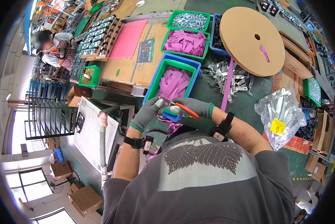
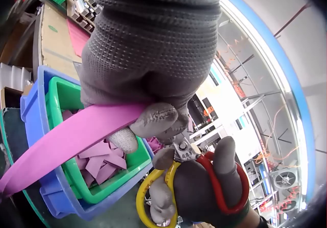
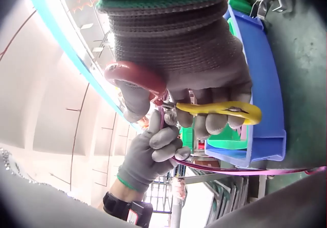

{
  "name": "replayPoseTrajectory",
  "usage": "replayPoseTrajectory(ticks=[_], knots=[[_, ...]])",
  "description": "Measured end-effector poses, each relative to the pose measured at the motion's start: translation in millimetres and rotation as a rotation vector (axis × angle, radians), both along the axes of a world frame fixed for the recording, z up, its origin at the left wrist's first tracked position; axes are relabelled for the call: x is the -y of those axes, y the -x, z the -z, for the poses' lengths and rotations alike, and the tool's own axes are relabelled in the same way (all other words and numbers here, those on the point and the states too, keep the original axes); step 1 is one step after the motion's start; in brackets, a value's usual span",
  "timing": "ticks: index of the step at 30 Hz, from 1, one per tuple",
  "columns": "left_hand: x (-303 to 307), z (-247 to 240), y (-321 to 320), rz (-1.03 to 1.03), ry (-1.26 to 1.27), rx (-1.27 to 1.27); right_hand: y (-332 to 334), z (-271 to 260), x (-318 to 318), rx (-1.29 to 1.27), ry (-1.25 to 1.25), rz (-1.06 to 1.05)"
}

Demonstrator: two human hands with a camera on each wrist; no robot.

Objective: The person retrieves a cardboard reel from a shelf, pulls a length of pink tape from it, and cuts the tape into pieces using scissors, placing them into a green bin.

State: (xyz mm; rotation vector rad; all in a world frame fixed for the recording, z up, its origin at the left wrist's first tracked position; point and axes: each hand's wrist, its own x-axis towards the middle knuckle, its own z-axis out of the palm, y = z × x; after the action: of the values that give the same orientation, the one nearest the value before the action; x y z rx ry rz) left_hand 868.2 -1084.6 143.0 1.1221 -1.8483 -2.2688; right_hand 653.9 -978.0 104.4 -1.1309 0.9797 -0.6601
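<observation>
My gloved left hand (image 1: 148, 113) pinches the end of a long purple strip (image 2: 71, 136) between thumb and fingers. In my gloved right hand (image 1: 195, 107) is a pair of scissors (image 3: 214, 109) with one red and one yellow handle. The fingers pass through the handle loops, and the blades point at the left fingertips, partly hidden by them in the left wrist view. Both hands are close together over the near edge of a green bin (image 2: 135, 164) of cut purple pieces (image 1: 175, 83). That bin sits inside a blue bin (image 2: 56, 187).
A large cardboard reel (image 1: 246, 41) stands at the right, with purple strip (image 1: 228, 82) running down from it. Beside it lie metal brackets (image 1: 219, 72) and a plastic bag (image 1: 279, 112) of parts. Further green bins hold purple pieces (image 1: 186, 42) and metal fasteners (image 1: 190, 20). Another person (image 1: 55, 48) is at far left.
</observation>
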Motion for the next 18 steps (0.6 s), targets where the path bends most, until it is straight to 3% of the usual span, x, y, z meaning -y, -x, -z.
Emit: replayPoseTrajectory(ticks=[4, 6, 7, 8, 9, 10, 11, 12, 14, 16, 18], knots=[[-1.6, 1.6, -12.2, -0.084, 0.062, 0.055, -7.9, 26.5, -1.3, 0.119, -0.062, 0.077], [7.2, 22.9, -54.0, -0.137, 0.073, 0.137, -7.0, 63.1, -1.6, -0.23, 0.526, 0.086], [-4.1, -10.7, -56.1, -0.112, 0.119, 0.372, -4.0, 56.6, -1.7, -0.141, 0.468, 0.12], [7.6, 28.9, -81.1, -0.158, 0.056, 0.232, -6.3, 53.9, -1.0, -0.055, 0.393, 0.17], [-13.9, 10.6, -71.6, -0.383, -0.078, 0.229, -10.9, 59.4, -1.3, -0.011, 0.348, 0.216], [-16.9, 12.7, -71.5, -0.4, -0.052, 0.22, -16.6, 72.4, 6.2, -0.001, 0.329, 0.293], [10.1, 49.0, -90.0, -0.245, -0.116, 0.022, -8.4, 31.7, 6.5, 0.092, 0.084, 0.223], [22.6, 52.1, -105.6, -0.313, -0.306, 0.103, -22.3, 73.2, 25.7, 0.278, -0.058, 0.321], [19.6, 40.0, -75.9, -0.268, -0.298, 0.136, -7.2, 60.4, 17.6, 0.067, -0.105, 0.359], [17.9, 36.3, -55.4, -0.235, -0.273, 0.132, -8.2, 84.5, 16.6, -0.047, 0.048, 0.349], [18.4, 33.6, -35.6, -0.201, -0.251, 0.126, -7.5, 113.9, 15.6, 0.182, -0.133, 0.261]])
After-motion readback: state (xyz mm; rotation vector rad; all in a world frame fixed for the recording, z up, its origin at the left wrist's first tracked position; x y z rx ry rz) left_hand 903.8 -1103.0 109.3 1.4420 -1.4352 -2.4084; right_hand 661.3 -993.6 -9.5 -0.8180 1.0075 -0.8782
